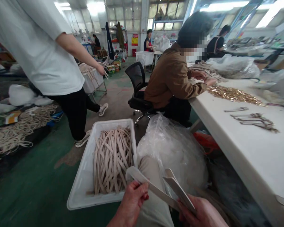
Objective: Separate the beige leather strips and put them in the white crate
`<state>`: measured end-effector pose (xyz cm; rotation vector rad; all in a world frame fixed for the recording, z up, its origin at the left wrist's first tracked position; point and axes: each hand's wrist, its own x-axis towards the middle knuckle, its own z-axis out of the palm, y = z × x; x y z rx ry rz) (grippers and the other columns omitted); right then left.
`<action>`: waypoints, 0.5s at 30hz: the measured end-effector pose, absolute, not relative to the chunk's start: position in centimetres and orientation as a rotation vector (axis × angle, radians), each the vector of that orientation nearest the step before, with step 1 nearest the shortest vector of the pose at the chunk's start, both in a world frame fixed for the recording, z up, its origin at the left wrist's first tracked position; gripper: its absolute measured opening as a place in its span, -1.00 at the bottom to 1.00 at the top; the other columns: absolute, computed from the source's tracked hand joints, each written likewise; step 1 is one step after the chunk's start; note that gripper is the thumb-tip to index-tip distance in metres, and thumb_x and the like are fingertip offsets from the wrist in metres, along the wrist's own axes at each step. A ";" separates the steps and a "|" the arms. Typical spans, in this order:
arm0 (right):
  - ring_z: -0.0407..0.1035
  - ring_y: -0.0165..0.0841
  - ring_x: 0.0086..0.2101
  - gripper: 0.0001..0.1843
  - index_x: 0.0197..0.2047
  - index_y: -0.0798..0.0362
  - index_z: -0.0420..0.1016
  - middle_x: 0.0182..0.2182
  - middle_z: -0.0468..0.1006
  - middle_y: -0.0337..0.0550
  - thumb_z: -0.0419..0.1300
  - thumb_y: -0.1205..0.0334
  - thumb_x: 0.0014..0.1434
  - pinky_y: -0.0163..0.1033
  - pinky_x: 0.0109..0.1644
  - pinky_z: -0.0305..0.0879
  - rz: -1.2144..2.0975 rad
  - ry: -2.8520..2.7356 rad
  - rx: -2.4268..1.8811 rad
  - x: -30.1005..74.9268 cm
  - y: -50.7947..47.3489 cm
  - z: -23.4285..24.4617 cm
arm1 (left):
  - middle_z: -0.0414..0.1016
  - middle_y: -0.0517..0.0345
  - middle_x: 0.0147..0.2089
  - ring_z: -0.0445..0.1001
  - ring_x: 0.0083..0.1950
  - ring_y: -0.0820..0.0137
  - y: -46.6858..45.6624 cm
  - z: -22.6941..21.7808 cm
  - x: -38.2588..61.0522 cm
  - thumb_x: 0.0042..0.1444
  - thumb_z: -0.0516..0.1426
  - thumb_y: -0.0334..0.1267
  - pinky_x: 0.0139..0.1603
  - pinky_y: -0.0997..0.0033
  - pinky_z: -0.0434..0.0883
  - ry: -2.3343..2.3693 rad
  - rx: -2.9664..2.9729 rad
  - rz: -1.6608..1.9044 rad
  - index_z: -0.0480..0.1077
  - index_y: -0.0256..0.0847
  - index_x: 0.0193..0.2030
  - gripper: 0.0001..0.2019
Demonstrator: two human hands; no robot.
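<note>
My left hand (132, 200) pinches a pale flat strap (159, 193) between thumb and fingers, above my lap. The strap runs right to my right hand (200, 212), whose fingers are closed around it. Folded strap ends (177, 186) stick up out of the right hand; whether they belong to the same strap I cannot tell. Just left of my knee (150, 171), a white plastic bin (81, 179) holds a heap of beige flat straps (113, 160).
A large clear plastic bag (172, 148) bulges beside my right leg. On the white table (246, 151) lie metal pieces (255, 119) and a gold-coloured pile (236, 94). A seated co-worker (170, 72) handles straps there; another person (42, 50) walks at left, near rope bundles (21, 129).
</note>
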<state>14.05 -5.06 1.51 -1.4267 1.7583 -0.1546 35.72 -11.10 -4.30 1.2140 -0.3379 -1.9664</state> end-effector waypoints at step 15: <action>0.46 -0.37 -0.41 -0.63 -0.16 0.08 0.66 -0.06 0.66 0.00 0.25 -0.04 0.18 -0.29 -0.35 0.37 -0.970 1.473 -1.054 13.1 -6.4 1.8 | 0.27 0.40 -0.63 0.18 -0.57 0.65 -10.0 -1.1 35.2 -0.47 0.60 -0.13 -0.43 0.56 0.31 -0.166 1.113 -2.447 0.54 -0.30 -0.39 -0.48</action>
